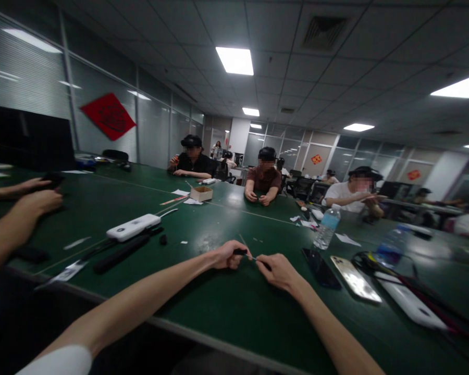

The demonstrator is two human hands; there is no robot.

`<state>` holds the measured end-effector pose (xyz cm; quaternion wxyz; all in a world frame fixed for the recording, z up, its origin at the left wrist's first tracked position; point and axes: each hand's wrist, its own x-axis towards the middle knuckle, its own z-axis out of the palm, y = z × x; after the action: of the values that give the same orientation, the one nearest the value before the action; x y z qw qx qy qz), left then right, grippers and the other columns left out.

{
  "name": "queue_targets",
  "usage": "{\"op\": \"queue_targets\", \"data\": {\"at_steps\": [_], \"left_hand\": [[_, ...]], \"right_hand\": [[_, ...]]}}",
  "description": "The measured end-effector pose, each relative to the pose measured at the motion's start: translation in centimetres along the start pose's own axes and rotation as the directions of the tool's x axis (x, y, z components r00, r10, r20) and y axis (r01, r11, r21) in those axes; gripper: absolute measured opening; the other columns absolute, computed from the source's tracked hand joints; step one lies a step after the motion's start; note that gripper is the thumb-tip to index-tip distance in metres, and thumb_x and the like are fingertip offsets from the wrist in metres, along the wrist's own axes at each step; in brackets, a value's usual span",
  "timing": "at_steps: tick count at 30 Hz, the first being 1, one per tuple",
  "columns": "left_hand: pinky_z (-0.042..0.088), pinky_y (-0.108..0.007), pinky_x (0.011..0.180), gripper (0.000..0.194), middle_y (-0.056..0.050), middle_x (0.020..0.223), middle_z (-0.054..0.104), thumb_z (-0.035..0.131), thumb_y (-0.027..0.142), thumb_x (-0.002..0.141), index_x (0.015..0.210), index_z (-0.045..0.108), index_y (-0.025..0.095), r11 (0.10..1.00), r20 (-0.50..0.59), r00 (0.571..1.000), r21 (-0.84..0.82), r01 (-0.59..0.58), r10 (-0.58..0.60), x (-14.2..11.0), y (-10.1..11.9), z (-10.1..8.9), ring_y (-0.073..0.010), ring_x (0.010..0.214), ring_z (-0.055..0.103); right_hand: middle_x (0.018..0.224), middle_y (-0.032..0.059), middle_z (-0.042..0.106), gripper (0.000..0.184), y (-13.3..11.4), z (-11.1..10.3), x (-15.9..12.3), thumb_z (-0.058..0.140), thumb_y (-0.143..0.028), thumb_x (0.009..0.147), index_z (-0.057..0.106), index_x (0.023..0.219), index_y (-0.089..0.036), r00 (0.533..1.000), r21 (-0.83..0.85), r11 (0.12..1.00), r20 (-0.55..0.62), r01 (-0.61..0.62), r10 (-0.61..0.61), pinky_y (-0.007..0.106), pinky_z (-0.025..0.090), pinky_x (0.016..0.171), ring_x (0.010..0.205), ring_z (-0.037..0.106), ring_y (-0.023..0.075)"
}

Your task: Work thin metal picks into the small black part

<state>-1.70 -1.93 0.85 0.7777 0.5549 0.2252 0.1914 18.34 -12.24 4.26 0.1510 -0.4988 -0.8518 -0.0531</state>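
Note:
My left hand and my right hand are held close together, just above the green table. My left fingers grip a short black cable. A thin pale tip runs from it toward my right hand, whose fingertips pinch that end. The fingers hide most of the cable, so its exact form is hard to tell.
A smartphone and a gold-backed phone lie to my right, near a plastic water bottle. A white power bank lies to my left. Co-workers sit around the table, with a cardboard box among them.

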Motion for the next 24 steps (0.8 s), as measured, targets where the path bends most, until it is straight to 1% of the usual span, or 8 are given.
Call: {"op": "queue_targets", "data": {"at_steps": [4,7,11,15,18,21,24], "left_hand": [[0.014,-0.021,0.039,0.027,0.008,0.042,0.022,0.047,0.034,0.076,0.079,0.062,0.011,1.000,0.034,0.999,-0.002,0.014,-0.014,-0.4,0.4,0.4,-0.0058,0.036,0.015],[0.014,-0.021,0.039,0.028,0.008,0.043,0.022,0.048,0.035,0.075,0.080,0.062,0.011,1.000,0.018,1.000,-0.003,0.013,-0.013,-0.5,0.5,0.4,-0.0058,0.036,0.015],[0.015,-0.020,0.040,0.028,0.008,0.045,0.023,0.050,0.036,0.074,0.082,0.061,0.011,1.000,-0.016,1.000,-0.019,-0.017,0.017,-0.3,0.3,0.1,-0.0051,0.037,0.017],[0.017,-0.019,0.041,0.028,0.009,0.048,0.023,0.051,0.038,0.073,0.085,0.059,0.014,0.996,-0.099,0.994,-0.071,-0.061,0.054,0.1,0.1,-0.2,-0.0044,0.038,0.019],[0.018,-0.018,0.041,0.027,0.008,0.049,0.026,0.050,0.038,0.073,0.086,0.057,0.016,0.987,-0.203,0.972,-0.078,-0.137,0.119,0.7,-0.1,-0.6,-0.0048,0.038,0.022],[0.016,-0.019,0.040,0.023,0.008,0.048,0.025,0.048,0.034,0.074,0.086,0.056,0.016,0.969,-0.277,0.940,-0.090,-0.232,0.199,1.1,-0.3,-1.1,-0.0051,0.038,0.022],[0.016,-0.019,0.040,0.020,0.009,0.047,0.021,0.046,0.030,0.075,0.086,0.055,0.016,0.952,-0.300,0.925,-0.122,-0.281,0.234,1.4,-0.5,-1.5,-0.0050,0.037,0.019]], "right_hand": [[0.080,0.0018,0.067,0.031,-0.1,-0.2,0.0,0.035,-0.032,0.091,0.064,0.095,-0.023,1.000,0.058,0.998,-0.017,0.000,0.001,0.021,0.036,0.067,0.069,0.060,0.0130],[0.080,0.0021,0.067,0.030,-0.1,-0.3,0.0,0.036,-0.031,0.090,0.065,0.095,-0.023,1.000,0.081,0.997,-0.022,-0.012,0.013,0.022,0.036,0.068,0.070,0.060,0.0133],[0.080,0.0023,0.067,0.030,-0.1,-0.3,0.0,0.037,-0.031,0.090,0.065,0.095,-0.023,0.999,0.099,0.995,-0.035,-0.020,0.023,0.021,0.036,0.067,0.069,0.060,0.0132],[0.077,0.0019,0.066,0.030,-0.2,-0.1,0.2,0.036,-0.033,0.090,0.064,0.094,-0.022,0.998,0.125,0.992,-0.066,0.002,0.006,0.021,0.036,0.065,0.067,0.060,0.0132],[0.074,0.0015,0.064,0.031,-0.1,0.1,0.4,0.034,-0.034,0.091,0.062,0.093,-0.022,0.990,0.162,0.987,-0.137,-0.007,0.029,0.022,0.037,0.064,0.064,0.058,0.0132],[0.070,0.0011,0.061,0.032,0.4,0.3,0.5,0.032,-0.036,0.091,0.060,0.092,-0.020,0.968,0.203,0.977,-0.227,-0.062,0.109,0.022,0.037,0.062,0.060,0.056,0.0130],[0.066,0.0003,0.058,0.033,1.0,0.2,0.3,0.031,-0.038,0.091,0.058,0.091,-0.020,0.944,0.249,0.960,-0.263,-0.131,0.198,0.023,0.037,0.059,0.057,0.053,0.0130]]}}
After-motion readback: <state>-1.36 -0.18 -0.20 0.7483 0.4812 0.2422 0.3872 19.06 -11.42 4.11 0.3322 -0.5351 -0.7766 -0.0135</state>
